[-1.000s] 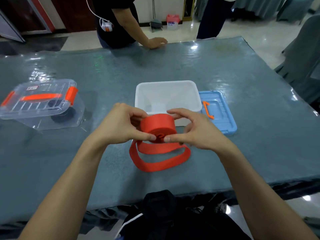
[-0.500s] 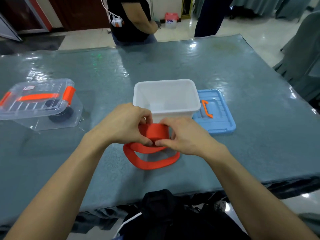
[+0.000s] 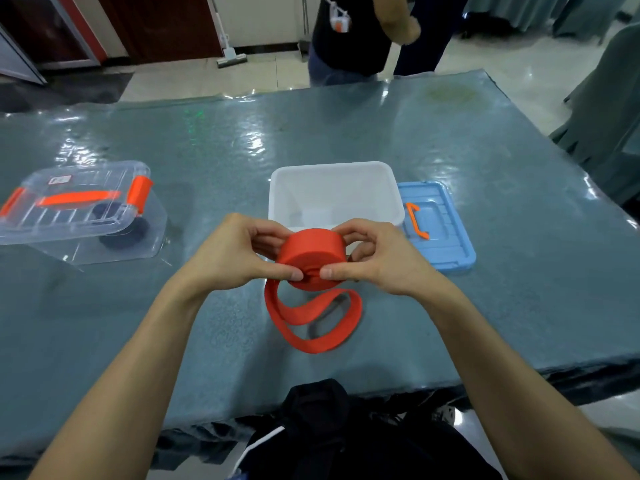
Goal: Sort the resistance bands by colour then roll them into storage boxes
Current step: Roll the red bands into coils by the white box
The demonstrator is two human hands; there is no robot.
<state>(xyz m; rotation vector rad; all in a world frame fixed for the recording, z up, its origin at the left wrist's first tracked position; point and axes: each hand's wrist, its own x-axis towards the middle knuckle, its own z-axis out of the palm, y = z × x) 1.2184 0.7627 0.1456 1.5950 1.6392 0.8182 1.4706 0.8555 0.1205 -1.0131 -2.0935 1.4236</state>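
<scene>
A red resistance band (image 3: 311, 254) is partly wound into a thick roll, held just above the table between my left hand (image 3: 239, 258) and my right hand (image 3: 377, 258). Thumbs and fingers of both hands pinch the roll's sides. Its loose tail hangs down and lies in a loop on the table in front of me. Directly behind the roll stands an open white storage box (image 3: 394, 199), which looks empty. At the far left a clear box (image 3: 145, 237) with orange latches is closed, with a dark rolled band (image 3: 123, 233) inside.
A blue lid (image 3: 446, 237) with an orange handle lies flat right of the white box. The table (image 3: 346, 126) has a glossy teal cover. A person (image 3: 349, 32) stands at its far edge. Draped chairs (image 3: 613, 109) stand on the right. Dark clothing (image 3: 329, 427) lies below the near edge.
The roll has grown thicker as my hands wound more band onto it, and the loose loop on the table is shorter. The person at the far edge moved right and lifted their hand off the table.
</scene>
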